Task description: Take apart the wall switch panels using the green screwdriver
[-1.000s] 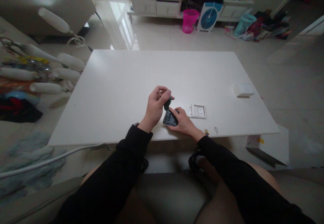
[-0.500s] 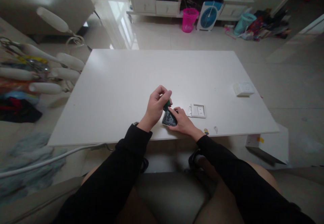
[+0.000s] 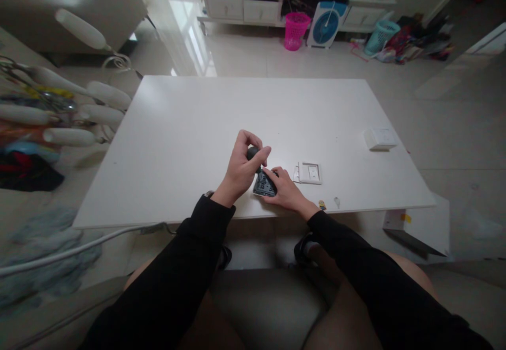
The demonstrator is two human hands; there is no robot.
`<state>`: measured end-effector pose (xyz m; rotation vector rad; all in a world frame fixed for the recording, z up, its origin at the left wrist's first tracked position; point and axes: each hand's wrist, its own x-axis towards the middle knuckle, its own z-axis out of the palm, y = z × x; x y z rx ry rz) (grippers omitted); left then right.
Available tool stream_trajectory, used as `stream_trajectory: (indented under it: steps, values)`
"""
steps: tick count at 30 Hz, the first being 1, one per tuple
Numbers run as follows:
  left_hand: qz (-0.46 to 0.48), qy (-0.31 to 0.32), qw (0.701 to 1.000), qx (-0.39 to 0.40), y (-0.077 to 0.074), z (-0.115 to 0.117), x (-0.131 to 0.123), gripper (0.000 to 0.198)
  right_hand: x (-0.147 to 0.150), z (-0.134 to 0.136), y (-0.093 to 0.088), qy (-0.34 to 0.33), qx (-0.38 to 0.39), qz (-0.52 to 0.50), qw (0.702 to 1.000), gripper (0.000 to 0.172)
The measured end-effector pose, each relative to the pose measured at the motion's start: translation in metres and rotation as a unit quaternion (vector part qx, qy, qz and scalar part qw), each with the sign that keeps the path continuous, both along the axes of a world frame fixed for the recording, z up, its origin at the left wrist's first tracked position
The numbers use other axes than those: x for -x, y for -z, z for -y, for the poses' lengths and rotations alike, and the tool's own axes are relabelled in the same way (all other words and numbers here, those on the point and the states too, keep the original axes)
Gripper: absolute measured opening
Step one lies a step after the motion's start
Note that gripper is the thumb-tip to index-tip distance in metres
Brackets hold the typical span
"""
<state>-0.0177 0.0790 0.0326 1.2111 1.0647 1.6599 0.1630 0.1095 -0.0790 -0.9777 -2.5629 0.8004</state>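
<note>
My left hand [image 3: 241, 168] is closed around the dark green handle of a screwdriver [image 3: 252, 153], whose lower end points down at a wall switch or socket panel [image 3: 264, 185]. Dark backing faces up on this panel, with a thin white rim along its near edge. Whether the screwdriver's tip touches a screw is too small to tell. From the right, my right hand [image 3: 286, 187] grips the panel's side and steadies it on the white table [image 3: 190, 128]. Just right of that hand lies a white socket faceplate [image 3: 311, 173] with a thin frame piece at its left.
A stack of white panels [image 3: 380, 139] stands near the table's right edge. By the front edge lie a small yellow item [image 3: 322, 205] and a small clear packet [image 3: 337, 202]. Beyond the table are a pink basket [image 3: 296, 31] and a blue fan [image 3: 327, 25].
My left hand has turned and tilted about the screwdriver, so the rounded top of its handle now shows between thumb and fingers. My right hand and the panel stay in place.
</note>
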Motion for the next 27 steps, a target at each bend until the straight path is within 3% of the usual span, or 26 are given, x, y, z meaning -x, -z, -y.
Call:
stream_trajectory:
  steps: [7, 18, 27]
  values:
    - [-0.033, -0.090, 0.995, -0.007, 0.0097, -0.0057, 0.0047, 0.041, -0.0003, 0.0004, 0.0007, 0.004, 0.006, -0.001, 1.000, 0.094]
    - [0.003, 0.003, 1.000, 0.003, 0.0021, -0.0003, -0.0001, 0.030, -0.0001, 0.0001, -0.0006, 0.001, 0.008, 0.003, 1.000, 0.092]
    - [-0.025, -0.055, 0.998, 0.020, 0.0032, 0.0000, 0.0017, 0.037, 0.0003, 0.0011, -0.0044, 0.006, 0.011, 0.002, 1.000, 0.096]
